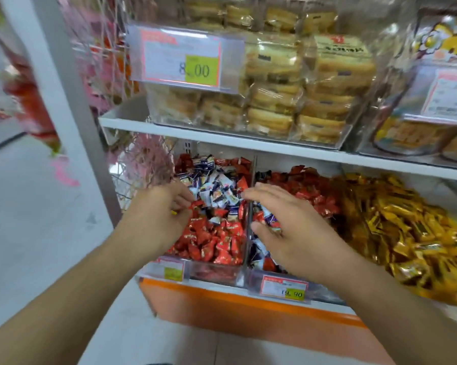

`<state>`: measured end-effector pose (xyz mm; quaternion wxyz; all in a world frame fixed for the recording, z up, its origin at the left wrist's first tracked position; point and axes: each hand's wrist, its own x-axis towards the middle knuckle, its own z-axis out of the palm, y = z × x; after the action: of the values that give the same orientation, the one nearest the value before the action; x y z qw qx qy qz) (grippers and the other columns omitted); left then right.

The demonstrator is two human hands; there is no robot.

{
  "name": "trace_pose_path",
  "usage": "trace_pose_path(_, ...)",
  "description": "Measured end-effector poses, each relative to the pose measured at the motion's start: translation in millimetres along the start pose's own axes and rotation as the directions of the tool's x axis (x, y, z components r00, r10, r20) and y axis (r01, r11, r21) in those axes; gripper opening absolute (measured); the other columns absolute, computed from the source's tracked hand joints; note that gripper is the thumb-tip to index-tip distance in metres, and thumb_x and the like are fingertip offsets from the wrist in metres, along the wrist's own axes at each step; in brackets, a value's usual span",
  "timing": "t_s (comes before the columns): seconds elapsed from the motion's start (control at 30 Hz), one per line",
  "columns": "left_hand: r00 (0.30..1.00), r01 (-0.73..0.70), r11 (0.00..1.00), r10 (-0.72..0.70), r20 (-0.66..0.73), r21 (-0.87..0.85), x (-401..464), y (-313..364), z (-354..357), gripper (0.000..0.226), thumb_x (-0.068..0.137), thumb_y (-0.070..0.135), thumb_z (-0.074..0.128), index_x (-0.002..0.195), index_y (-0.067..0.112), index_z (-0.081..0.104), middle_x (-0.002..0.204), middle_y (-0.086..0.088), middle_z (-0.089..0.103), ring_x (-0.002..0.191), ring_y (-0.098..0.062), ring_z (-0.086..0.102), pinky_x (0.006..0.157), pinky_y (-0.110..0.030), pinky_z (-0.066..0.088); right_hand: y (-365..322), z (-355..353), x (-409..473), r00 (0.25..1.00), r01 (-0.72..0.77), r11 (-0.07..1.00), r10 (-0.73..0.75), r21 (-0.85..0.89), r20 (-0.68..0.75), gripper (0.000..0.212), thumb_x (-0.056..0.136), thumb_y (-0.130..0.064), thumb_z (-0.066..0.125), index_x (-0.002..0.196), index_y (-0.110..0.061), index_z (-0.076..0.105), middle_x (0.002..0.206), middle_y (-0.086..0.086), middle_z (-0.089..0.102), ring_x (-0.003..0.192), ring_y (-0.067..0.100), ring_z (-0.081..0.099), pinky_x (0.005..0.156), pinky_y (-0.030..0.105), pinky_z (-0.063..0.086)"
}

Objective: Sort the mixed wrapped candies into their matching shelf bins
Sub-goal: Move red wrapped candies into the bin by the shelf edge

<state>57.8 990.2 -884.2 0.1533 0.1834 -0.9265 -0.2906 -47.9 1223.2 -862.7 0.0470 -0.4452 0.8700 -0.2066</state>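
My left hand (166, 214) pinches a red candy (195, 204) at frame centre; the blue-and-white candies (216, 188) lie just up-right of it. Right hand (282, 222) spread flat, holding nothing visible (nearer the divider (250, 206)), over the right bin (274, 281).

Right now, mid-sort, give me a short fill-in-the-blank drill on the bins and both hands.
1. The left hand pinches a ____ wrapped candy over the left bin.
2. The right hand hovers with fingers spread over the ____ bin.
3. The heap of candies right of that bin is wrapped in ____.
4. The price label on the upper shelf reads ____.

Missing words: red; middle; gold; 8.00
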Motion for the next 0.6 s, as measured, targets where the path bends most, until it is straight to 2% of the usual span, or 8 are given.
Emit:
trace_pose_path(0.07,0.992,-0.066,0.996,0.06,0.107,0.053,2.5,-5.1,12.1,0.027,0.092,0.023,0.073,0.117,0.034,0.07,0.107,0.015,0.07,0.101,-0.006,0.065,0.087,-0.023,0.05,-8.2,14.4,8.9,0.998,0.038,0.999,-0.039,0.029,0.047,0.053,0.109,-0.035,0.051,0.159,-0.04,0.034,0.165,-0.027,0.024,0.154,-0.007,0.006,0.12,0.012,0.003)
trace_pose_path(0.17,0.951,-0.191,0.976,0.157,0.267,0.104,4.2,-11.4,29.1,0.046,0.09,0.038,0.074,0.134,0.038,0.063,0.128,0.018,0.066,0.117,-0.007,0.06,0.097,-0.024,0.046,-9.7,27.9,16.7,0.997,0.06,0.998,-0.061,0.023,0.036,0.049,0.108,-0.037,0.051,0.156,-0.039,0.039,0.162,-0.024,0.032,0.15,-0.009,0.011,0.127,0.024,0.012)
trace_pose_path(0.23,0.949,-0.175,0.977,0.133,0.287,0.124,5.3,-14.3,32.1,0.049,0.088,0.04,0.076,0.135,0.039,0.062,0.13,0.018,0.064,0.118,-0.008,0.059,0.094,-0.022,0.044,-6.5,31.7,18.1,0.998,0.054,0.998,-0.055,0.011,0.023,0.046,0.108,-0.036,0.052,0.153,-0.038,0.042,0.158,-0.024,0.036,0.147,-0.014,0.012,0.127,0.027,0.013)
trace_pose_path(0.33,0.956,-0.142,0.971,0.083,0.283,0.195,10.4,-16.2,32.2,0.047,0.087,0.038,0.079,0.132,0.042,0.064,0.123,0.014,0.067,0.108,-0.01,0.06,0.081,-0.02,0.04,-2.4,34.3,17.1,0.998,0.06,0.998,-0.06,-0.001,0.016,0.043,0.107,-0.036,0.052,0.15,-0.036,0.047,0.156,-0.023,0.04,0.151,-0.009,0.014,0.128,0.037,0.019)
trace_pose_path(0.43,0.958,-0.133,0.971,0.075,0.276,0.198,15.0,-14.0,32.2,0.039,0.085,0.033,0.081,0.122,0.041,0.07,0.118,0.012,0.069,0.101,-0.01,0.06,0.084,-0.021,0.044,-1.7,34.0,15.9,0.998,0.062,0.998,-0.062,0.0,0.011,0.041,0.107,-0.036,0.053,0.148,-0.035,0.05,0.155,-0.022,0.043,0.152,-0.008,0.015,0.128,0.038,0.02)
trace_pose_path(0.5,0.966,-0.131,0.97,0.079,0.246,0.205,16.4,-13.0,33.0,0.027,0.085,0.03,0.082,0.111,0.037,0.075,0.112,0.013,0.07,0.089,-0.006,0.055,0.081,-0.017,0.041,-1.5,33.9,14.9,0.998,0.062,0.998,-0.062,0.001,0.013,0.04,0.107,-0.036,0.053,0.147,-0.035,0.051,0.154,-0.022,0.043,0.152,-0.007,0.015,0.128,0.039,0.02)
trace_pose_path(0.6,0.978,-0.112,0.976,0.075,0.192,0.188,18.0,-12.2,30.9,0.016,0.086,0.027,0.082,0.099,0.035,0.078,0.087,0.018,0.065,0.065,0.001,0.05,0.062,-0.007,0.035,-2.2,31.8,13.8,0.999,0.051,0.999,-0.051,0.014,0.012,0.04,0.107,-0.036,0.054,0.147,-0.036,0.051,0.155,-0.022,0.042,0.151,-0.008,0.015,0.128,0.037,0.018)
